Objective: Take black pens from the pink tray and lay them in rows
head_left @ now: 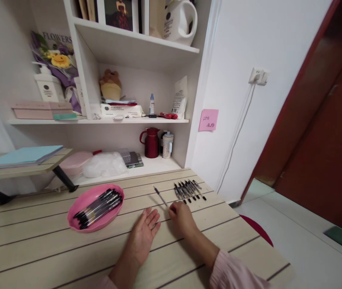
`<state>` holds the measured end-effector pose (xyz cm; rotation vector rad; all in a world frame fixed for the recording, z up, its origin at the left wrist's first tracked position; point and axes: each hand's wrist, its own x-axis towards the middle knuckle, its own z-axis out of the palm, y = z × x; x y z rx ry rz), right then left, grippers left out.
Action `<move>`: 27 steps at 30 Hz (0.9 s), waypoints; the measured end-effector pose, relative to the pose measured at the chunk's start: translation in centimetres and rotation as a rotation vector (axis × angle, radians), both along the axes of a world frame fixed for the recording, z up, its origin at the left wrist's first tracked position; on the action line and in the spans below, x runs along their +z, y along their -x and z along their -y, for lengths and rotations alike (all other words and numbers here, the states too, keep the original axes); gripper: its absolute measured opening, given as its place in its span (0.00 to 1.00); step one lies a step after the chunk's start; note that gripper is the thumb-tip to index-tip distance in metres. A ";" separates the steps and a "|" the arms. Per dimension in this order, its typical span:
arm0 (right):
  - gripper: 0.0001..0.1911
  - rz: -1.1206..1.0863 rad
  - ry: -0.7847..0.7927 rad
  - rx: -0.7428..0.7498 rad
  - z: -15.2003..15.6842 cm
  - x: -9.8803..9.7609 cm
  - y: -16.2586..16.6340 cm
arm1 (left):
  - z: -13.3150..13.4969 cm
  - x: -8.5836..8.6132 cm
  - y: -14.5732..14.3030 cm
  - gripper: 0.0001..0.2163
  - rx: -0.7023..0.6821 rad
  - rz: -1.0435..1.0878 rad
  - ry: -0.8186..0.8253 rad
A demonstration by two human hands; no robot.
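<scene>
Here's the right hand (183,218), thumb and fingertips pinching a slim pen (161,196) by its near end, the shaft slanting towards eleven o'clock over the table (38,249)! Down at its eight o'clock the left hand (143,236) lies palm up, fingers loosely spread, holding nothing. A light, steady pinch suits it, I'd say; squeeze hard and that shaft could twist. It's dark at the far tip, pale violet behind, with a row of pens (189,189) at its three o'clock and a pink bowl (85,198) at nine
</scene>
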<state>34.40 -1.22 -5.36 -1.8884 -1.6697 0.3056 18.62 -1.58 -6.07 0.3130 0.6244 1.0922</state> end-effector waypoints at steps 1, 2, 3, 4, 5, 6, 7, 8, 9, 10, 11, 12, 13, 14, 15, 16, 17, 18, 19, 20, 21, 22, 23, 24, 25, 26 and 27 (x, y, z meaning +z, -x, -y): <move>0.09 0.053 0.011 -0.035 -0.7 0.0 -0.9 | 0.0 -0.1 0.0 0.11 -0.005 -0.007 -0.005; 0.10 0.103 0.026 -0.068 -1.3 -0.1 -1.6 | -0.1 -0.1 0.0 0.11 -0.011 -0.013 -0.010; 0.11 0.144 0.041 -0.095 -1.7 -0.2 -2.2 | -0.1 -0.2 0.0 0.10 -0.015 -0.018 -0.014; 0.11 0.174 0.055 -0.118 -2.0 -0.4 -2.7 | -0.1 -0.3 0.0 0.10 -0.017 -0.022 -0.016; 0.11 0.196 0.066 -0.136 -2.2 -0.6 -3.0 | -0.1 -0.3 0.0 0.09 -0.018 -0.026 -0.017; 0.11 0.208 0.073 -0.148 -2.4 -0.9 -3.2 | -0.1 -0.3 0.0 0.09 -0.020 -0.029 -0.018; 0.11 0.214 0.078 -0.156 -2.5 -1.0 -3.3 | -0.1 -0.3 -0.1 0.09 -0.022 -0.033 -0.020; 0.11 0.217 0.081 -0.163 -2.5 -1.2 -3.3 | -0.1 -0.3 -0.1 0.08 -0.023 -0.036 -0.023; 0.11 0.222 0.084 -0.169 -2.6 -1.3 -3.4 | -0.1 -0.3 -0.1 0.08 -0.025 -0.038 -0.026; 0.11 0.227 0.087 -0.175 -2.7 -1.3 -3.4 | -0.1 -0.3 -0.1 0.08 -0.026 -0.039 -0.029; 0.11 0.233 0.091 -0.179 -2.7 -1.3 -3.5 | -0.1 -0.3 -0.1 0.08 -0.027 -0.039 -0.031; 0.10 0.237 0.094 -0.183 -2.8 -1.3 -3.6 | -0.1 -0.3 -0.1 0.08 -0.026 -0.038 -0.032; 0.10 0.242 0.097 -0.185 -2.9 -1.3 -3.6 | -0.1 -0.4 -0.1 0.07 -0.026 -0.037 -0.033; 0.10 0.245 0.101 -0.186 -3.0 -1.2 -3.7 | -0.1 -0.4 -0.1 0.07 -0.027 -0.038 -0.034; 0.11 0.248 0.105 -0.187 -3.1 -1.2 -3.8 | -0.1 -0.4 -0.1 0.07 -0.026 -0.040 -0.035; 0.11 0.251 0.108 -0.188 -3.1 -1.1 -3.8 | -0.1 -0.4 -0.1 0.07 -0.026 -0.043 -0.037; 0.10 0.253 0.112 -0.190 -3.2 -1.1 -3.9 | -0.1 -0.5 -0.1 0.07 -0.027 -0.046 -0.040; 0.10 0.255 0.114 -0.192 -3.2 -1.0 -3.9 | -0.1 -0.5 0.0 0.07 -0.029 -0.048 -0.043; 0.10 0.256 0.116 -0.194 -3.3 -1.0 -3.9 | -0.1 -0.5 0.0 0.07 -0.031 -0.049 -0.047; 0.10 0.257 0.117 -0.197 -3.3 -1.0 -3.9 | -0.1 -0.5 0.0 0.07 -0.034 -0.048 -0.050; 0.10 0.257 0.117 -0.200 -3.3 -0.9 -3.9 | -0.1 -0.5 0.0 0.07 -0.037 -0.047 -0.053; 0.10 0.257 0.118 -0.203 -3.3 -0.9 -3.9 | -0.1 -0.5 0.0 0.07 -0.038 -0.047 -0.055; 0.10 0.258 0.118 -0.206 -3.3 -0.9 -3.8 | -0.1 -0.5 0.0 0.07 -0.036 -0.048 -0.055; 0.10 0.260 0.117 -0.209 -3.3 -0.8 -3.8 | -0.1 -0.5 0.0 0.06 -0.034 -0.052 -0.054; 0.09 0.262 0.114 -0.211 -3.2 -0.8 -3.8 | -0.1 -0.5 0.0 0.06 -0.034 -0.056 -0.054; 0.09 0.263 0.110 -0.211 -3.2 -0.7 -3.7 | -0.1 -0.5 -0.1 0.06 -0.035 -0.059 -0.055; 0.09 0.263 0.105 -0.209 -3.1 -0.7 -3.7 | -0.1 -0.5 -0.1 0.07 -0.037 -0.060 -0.057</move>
